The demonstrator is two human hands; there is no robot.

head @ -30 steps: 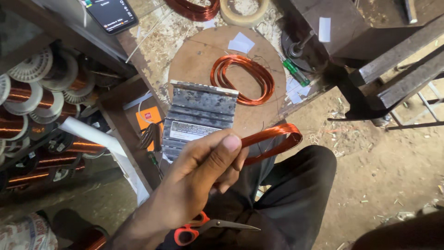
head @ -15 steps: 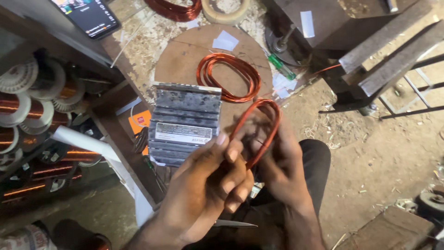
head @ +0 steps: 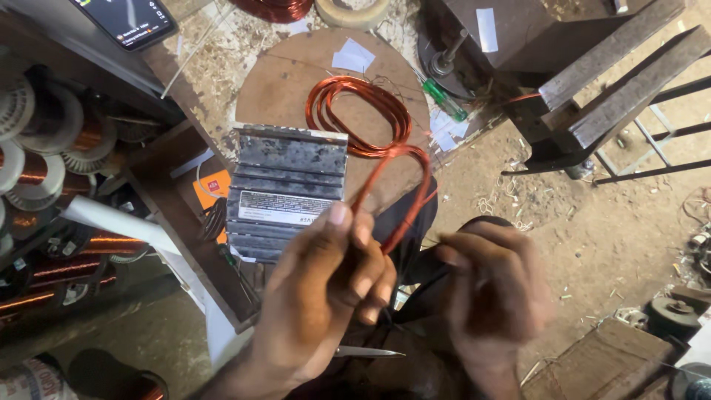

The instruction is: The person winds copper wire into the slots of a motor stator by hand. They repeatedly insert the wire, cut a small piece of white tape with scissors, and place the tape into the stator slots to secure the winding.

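Copper coil [head: 404, 181] pinched in left hand [head: 322, 296] fingers [head: 348, 244]; right hand [head: 492, 292] seemingly beside

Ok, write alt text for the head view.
The left hand pinches a loop of copper wire over the person's lap, the blurred right hand open beside it. Behind are a ribbed metal motor housing, a second copper coil on a round board, and scissors below.

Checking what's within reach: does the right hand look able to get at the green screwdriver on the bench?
Probably yes. The right hand looks empty, and the green screwdriver lies uncovered at the bench edge, past the copper coil held by the left hand.
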